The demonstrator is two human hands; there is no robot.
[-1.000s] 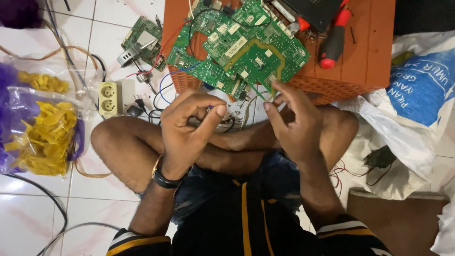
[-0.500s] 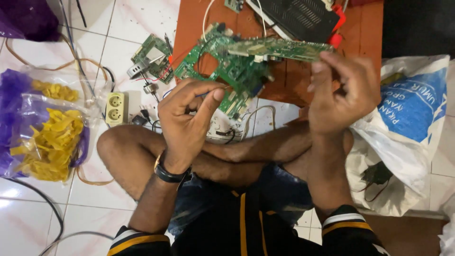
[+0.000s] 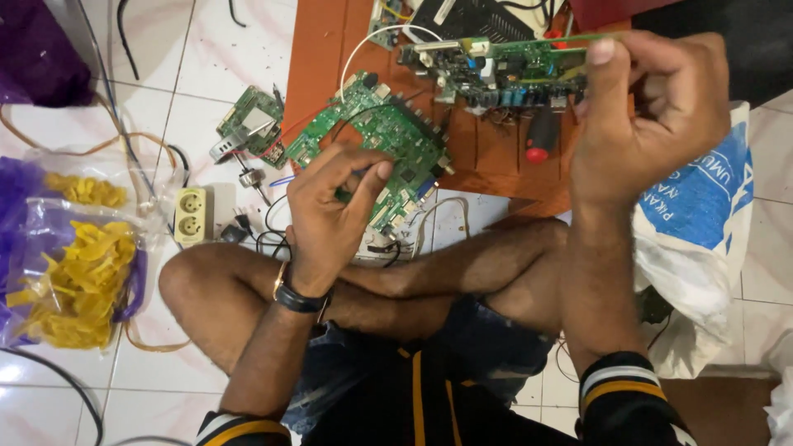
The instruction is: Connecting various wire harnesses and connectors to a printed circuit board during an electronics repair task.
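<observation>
The right hand (image 3: 652,124) held a circuit board (image 3: 504,70) edge-on in a closed grip; the left hand (image 3: 334,211) pinched another board (image 3: 376,136).

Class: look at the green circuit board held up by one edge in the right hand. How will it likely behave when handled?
The circuit board probably stays stiff: it juts sideways from the right hand without sagging. Likely light, since fingertips alone carry it. Its protruding parts look breakable.

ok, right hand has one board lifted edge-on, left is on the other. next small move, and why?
Probably set the lifted circuit board down on the orange board beside the lower circuit board. The right hand holds it in the air while the left hand pinches at the lower one; the screwdriver lies beneath.
</observation>
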